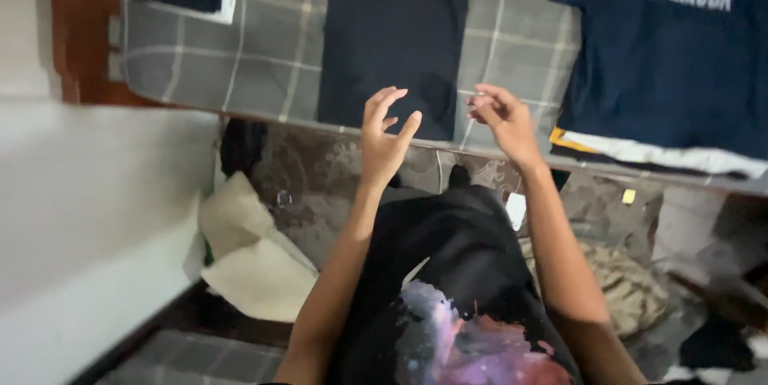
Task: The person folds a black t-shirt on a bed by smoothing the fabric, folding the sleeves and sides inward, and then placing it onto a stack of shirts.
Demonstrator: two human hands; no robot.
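reaching in the head view with left hand (384, 138) wide open and right hand (500, 119) half curled, both empty, just before the dark shirt (392, 25) spread flat on the grey checked bed cover (248, 57), beside a navy shirt (672, 57).

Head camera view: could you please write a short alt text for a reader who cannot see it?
Two bare hands, the left hand and the right hand, are raised with open fingers near a dark T-shirt lying flat on a grey checked bed cover. A navy T-shirt lies to the right, and a cream pillow lies below.
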